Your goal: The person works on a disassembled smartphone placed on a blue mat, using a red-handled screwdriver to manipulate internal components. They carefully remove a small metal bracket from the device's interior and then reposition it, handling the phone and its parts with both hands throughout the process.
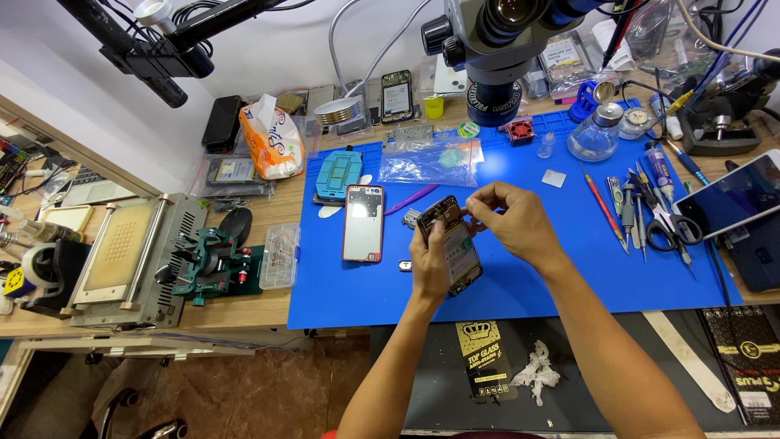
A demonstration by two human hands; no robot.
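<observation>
Left hand [428,264] is clamped around an opened phone [452,244] held above the blue mat [520,276]; right hand [513,221] pinches the phone's top edge. A back cover [363,223] lies left of the phone.

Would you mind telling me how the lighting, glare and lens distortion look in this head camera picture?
Head view: even, bright light with soft shadows under the left hand and right hand; mild glare on the blue mat and the tilted phone screen; wide-angle bending at the desk edges; the microscope up close looks slightly soft.
</observation>
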